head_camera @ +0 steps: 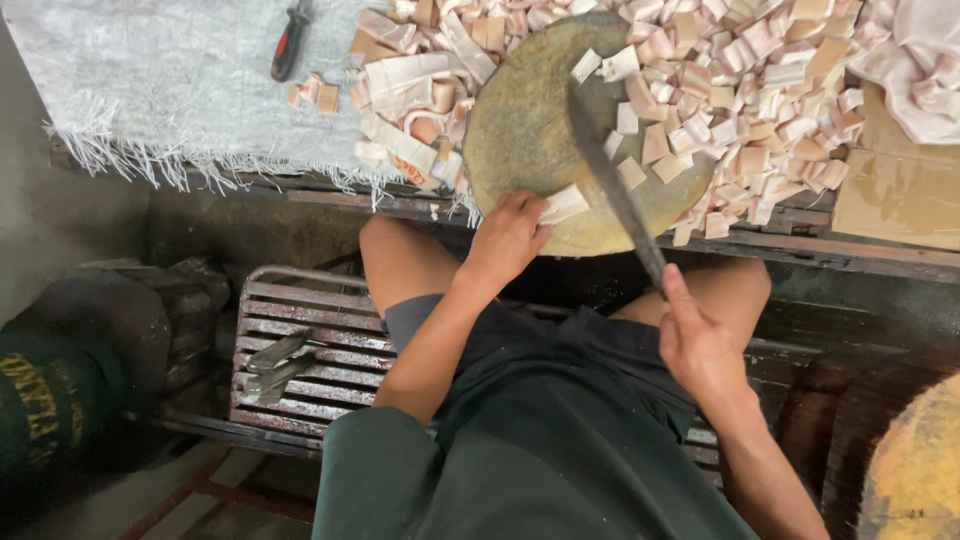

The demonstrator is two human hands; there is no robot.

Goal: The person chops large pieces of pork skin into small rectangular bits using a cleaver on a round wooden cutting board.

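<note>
We sit on a slatted metal bench (300,340) and look down at a round wooden chopping block (530,140), worn and greenish, which lies on the bench top at twelve o'clock from our knees; our left hand (508,238) rests at the block's near rim, about six o'clock on its face, with the fingers curled down onto a pale strip of fatty meat (563,205), pinning it flat; our right hand (700,345) is closed around the handle of a long dark cleaver (610,180), whose blade runs up and away toward eleven o'clock across the block, just beside the pinned strip and to its right; whether the edge touches the wood we cannot tell. A few cut squares (640,140) lie on the block at three o'clock of its centre, and a large heap of cut pieces (760,90) spreads beyond the rim from one to three o'clock; longer uncut strips (410,90) lie at nine to ten o'clock of the block, on a grey frayed cloth (170,90) where a red-handled tool (290,40) also rests, well apart from the work. We judge the step in hand to be slicing the held strip into squares; the next stroke, as we read it, calls for the blade to fall close beside the left fingertips without reaching them, with the strip held steady.
</note>
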